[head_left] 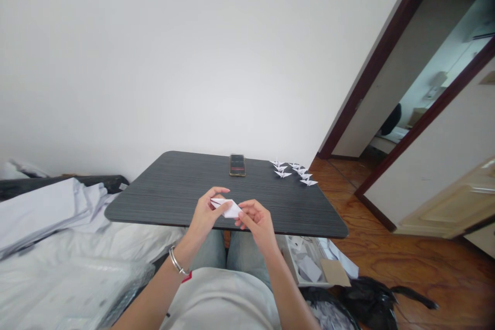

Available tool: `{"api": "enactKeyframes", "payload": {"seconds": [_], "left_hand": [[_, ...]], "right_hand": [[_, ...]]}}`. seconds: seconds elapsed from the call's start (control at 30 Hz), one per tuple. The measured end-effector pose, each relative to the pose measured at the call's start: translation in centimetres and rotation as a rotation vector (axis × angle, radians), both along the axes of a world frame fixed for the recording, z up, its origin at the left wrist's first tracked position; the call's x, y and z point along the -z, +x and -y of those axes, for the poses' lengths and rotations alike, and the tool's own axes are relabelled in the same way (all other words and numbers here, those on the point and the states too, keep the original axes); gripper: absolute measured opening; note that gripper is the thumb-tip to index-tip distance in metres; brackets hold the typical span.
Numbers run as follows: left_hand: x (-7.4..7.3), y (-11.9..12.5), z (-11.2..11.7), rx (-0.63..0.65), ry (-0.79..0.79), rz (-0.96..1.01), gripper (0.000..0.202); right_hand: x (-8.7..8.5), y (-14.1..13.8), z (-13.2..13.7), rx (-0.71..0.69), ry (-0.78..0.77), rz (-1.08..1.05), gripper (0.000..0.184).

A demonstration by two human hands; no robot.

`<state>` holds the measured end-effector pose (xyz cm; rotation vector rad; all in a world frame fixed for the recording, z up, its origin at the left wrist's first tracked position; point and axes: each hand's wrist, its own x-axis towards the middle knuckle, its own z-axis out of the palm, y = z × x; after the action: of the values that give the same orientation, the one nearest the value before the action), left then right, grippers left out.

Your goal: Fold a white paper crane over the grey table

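A small piece of folded white paper, pointed at its ends, is held between both hands above the front edge of the dark table. My left hand grips its left part, with the thumb lying across the top face and the index finger raised behind. My right hand pinches the right tip between thumb and fingers. Several folded white paper cranes stand in two rows at the table's right back corner.
A phone lies near the table's back edge by the wall. Stacked white paper rests at left on a white-covered surface. Below the table at right stand a bin with paper scraps and a black bag on the wooden floor.
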<state>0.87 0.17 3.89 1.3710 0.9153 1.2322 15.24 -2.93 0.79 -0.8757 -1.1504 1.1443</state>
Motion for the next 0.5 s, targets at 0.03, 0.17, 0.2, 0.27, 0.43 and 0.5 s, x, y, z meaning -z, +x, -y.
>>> {"api": "enactKeyframes", "payload": {"seconds": [0.03, 0.17, 0.2, 0.27, 0.43, 0.5], "left_hand": [[0.1, 0.0, 0.0, 0.009, -0.003, 0.009, 0.036], [0.7, -0.2, 0.2, 0.057, 0.069, 0.055, 0.047], [0.9, -0.4, 0.2, 0.075, 0.103, 0.041, 0.046], [1.1, -0.6, 0.3, 0.098, 0.182, -0.039, 0.037], [1.5, -0.8, 0.1, 0.092, 0.305, -0.241, 0.018], [1.5, -0.8, 0.0, 0.065, 0.309, -0.252, 0.015]], "right_hand": [[0.0, -0.2, 0.0, 0.022, 0.004, -0.007, 0.017], [0.2, -0.3, -0.1, 0.129, 0.027, -0.015, 0.012], [0.2, -0.2, -0.2, 0.151, 0.032, -0.019, 0.012], [0.2, 0.0, -0.2, 0.179, 0.037, -0.023, 0.011], [0.3, 0.0, -0.2, 0.163, 0.058, -0.02, 0.012], [0.4, 0.0, -0.2, 0.136, 0.054, -0.019, 0.013]]}}
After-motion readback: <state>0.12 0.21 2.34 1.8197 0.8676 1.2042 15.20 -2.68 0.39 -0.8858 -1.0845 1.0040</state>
